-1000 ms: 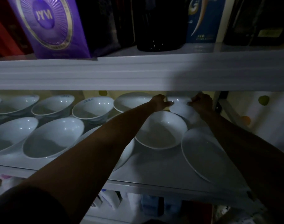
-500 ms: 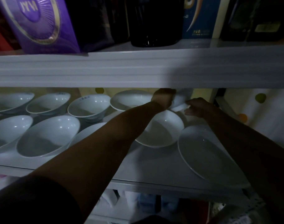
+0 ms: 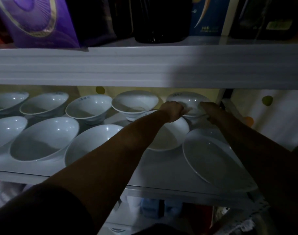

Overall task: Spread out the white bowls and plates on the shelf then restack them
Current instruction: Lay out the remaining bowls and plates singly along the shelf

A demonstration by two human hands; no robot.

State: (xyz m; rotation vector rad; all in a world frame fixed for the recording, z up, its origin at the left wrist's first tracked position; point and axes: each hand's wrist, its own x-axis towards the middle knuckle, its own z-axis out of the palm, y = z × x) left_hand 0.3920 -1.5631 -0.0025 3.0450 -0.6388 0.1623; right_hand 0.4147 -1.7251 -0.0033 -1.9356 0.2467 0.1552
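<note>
Dim light, view looking into a white shelf (image 3: pixel 161 168) at mid-frame. Both bare arms reach in toward the back right.

The left hand (image 3: pixel 172 110) is curled, fingers pressed against the left side of a small white bowl (image 3: pixel 189 101) at the back of the shelf, right of centre. The right hand (image 3: pixel 208 107) meets the same bowl on its right side; fingers appear closed on the rim, though the gloom blurs the exact grip. The bowl sits between the two hands (blue lettering on its inner rim).

Just left of it stands another back-row bowl (image 3: pixel 134 103), and farther left three more run toward the left edge of the frame. The front row holds larger bowls; one (image 3: pixel 172 138) lies directly below the left wrist, partly hidden by the forearm. A flat white plate (image 3: pixel 211 158) rests at the lower right of the shelf, partly under the right forearm.

On the board above, upper left of the frame, stands a purple box (image 3: pixel 39 21); a dark bottle (image 3: pixel 161 19) stands upper centre.
</note>
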